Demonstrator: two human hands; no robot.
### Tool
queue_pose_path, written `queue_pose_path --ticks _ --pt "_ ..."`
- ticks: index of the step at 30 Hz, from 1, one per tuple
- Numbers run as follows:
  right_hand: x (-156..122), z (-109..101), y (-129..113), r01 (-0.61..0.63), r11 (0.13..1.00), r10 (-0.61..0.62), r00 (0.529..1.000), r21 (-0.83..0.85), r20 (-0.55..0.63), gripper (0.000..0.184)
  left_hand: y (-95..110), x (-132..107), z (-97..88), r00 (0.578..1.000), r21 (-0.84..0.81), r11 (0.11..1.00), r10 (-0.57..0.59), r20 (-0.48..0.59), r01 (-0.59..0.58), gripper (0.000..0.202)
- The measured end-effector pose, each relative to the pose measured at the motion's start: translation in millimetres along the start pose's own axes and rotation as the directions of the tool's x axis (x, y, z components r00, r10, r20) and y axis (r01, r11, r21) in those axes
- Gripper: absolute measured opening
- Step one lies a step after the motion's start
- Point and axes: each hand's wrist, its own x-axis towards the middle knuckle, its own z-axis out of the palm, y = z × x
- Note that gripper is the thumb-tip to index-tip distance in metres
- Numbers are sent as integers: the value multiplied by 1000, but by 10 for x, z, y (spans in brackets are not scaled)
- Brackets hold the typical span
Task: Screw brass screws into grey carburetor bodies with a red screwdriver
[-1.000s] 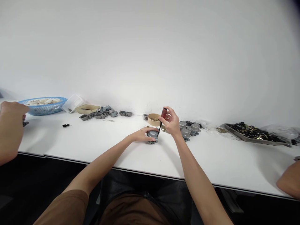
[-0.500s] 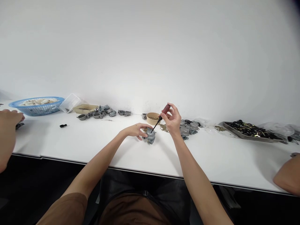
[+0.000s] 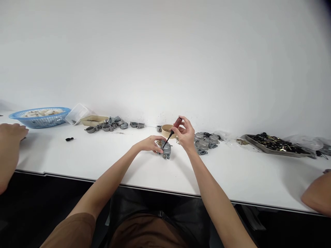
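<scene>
A grey metal carburetor [image 3: 166,149] rests on the white table in front of me. My left hand [image 3: 152,143] grips it from the left, thumb and fingers around its side. In my right hand [image 3: 185,132] is a screwdriver [image 3: 177,122] with a red handle and a dark shaft. It slants down to the left, and its tip meets the left part of the carburetor's top. Behind stands a round tan tub [image 3: 167,130] of small brass-coloured screws, partly hidden by my right hand. Loose screws [image 3: 159,142] lie behind my left fingers.
Several carburetors [image 3: 205,142] stand right of my right hand. Grey metal bowls [image 3: 107,127] are heaped at the back left, near a blue basket [image 3: 46,121]. A metal tray [image 3: 274,150] of dark parts lies right. Other people's arms [image 3: 9,148] reach in at both sides.
The screwdriver and my right hand have shifted left, so the tip moved from the top's middle to its left part. My left hand keeps its grip on the carburetor.
</scene>
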Motion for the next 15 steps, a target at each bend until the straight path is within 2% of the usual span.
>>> queue_pose_path --ticks 6,15 --pt "-35 49 15 -37 999 35 995 22 95 58 -23 21 10 1000 3 1000 20 -16 -20 71" --pt "-52 56 24 8 1000 -8 998 -6 57 59 -55 30 -4 999 21 999 35 -13 -35 73"
